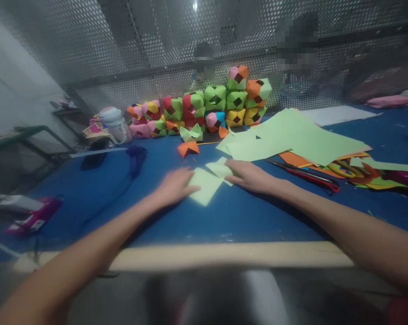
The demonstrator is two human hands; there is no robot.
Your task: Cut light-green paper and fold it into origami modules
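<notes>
A light green paper square [205, 187] lies on the blue table, turned like a diamond. My left hand [175, 185] rests at its left edge, slightly blurred, thumb apart from the fingers and over the paper. My right hand [246, 175] touches a smaller light green piece [220, 168] just behind and right of the square, its thumb and fingers spread over the edge. Beyond them sit an orange folded piece [189, 149] and a light green folded piece [191, 133].
Stacked colourful paper cubes [193, 106] stand at the back. Large light green sheets [308, 135] lie back right, with a red and black cutter [308, 177] and yellow-handled scissors [344, 169] nearby. A purple stapler-like object [36, 219] lies far left. The table's pale edge [224, 255] runs in front.
</notes>
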